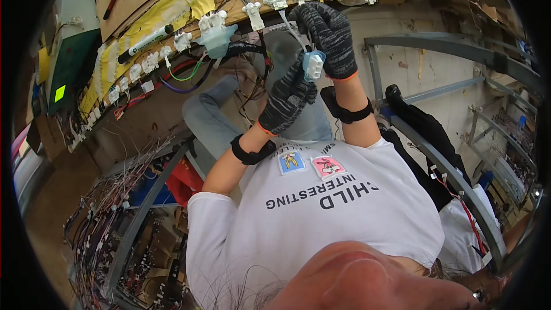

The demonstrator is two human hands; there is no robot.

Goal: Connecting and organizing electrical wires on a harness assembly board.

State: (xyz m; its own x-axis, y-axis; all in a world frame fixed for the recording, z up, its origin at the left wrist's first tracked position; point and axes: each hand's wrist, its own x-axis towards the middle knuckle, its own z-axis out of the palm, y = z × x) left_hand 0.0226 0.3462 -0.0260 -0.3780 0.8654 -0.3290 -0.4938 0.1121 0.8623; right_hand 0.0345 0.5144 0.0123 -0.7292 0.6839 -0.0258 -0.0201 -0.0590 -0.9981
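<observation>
Both my hands wear dark grey striped gloves and work close together at the front edge of a wiring board. A white multi-hole connector (314,66) wrapped in translucent blue film is between them, and the closed fingers of my left hand (288,99) hold it from below. A pale grey cable (291,30) runs up from beside it to a white connector housing (276,0) on the board. Just above, my right hand (328,37) is closed with bent fingers by the wires; what it pinches is hidden.
More white connectors (252,16) line the edge of the board (195,8), which bears yellow tape and a marker pen (145,44). Another blue-wrapped connector (216,39) hangs there. Metal frames (453,83) stand right, with a co-worker's dark-clothed leg (427,132). Wire bundles (109,235) hang lower left.
</observation>
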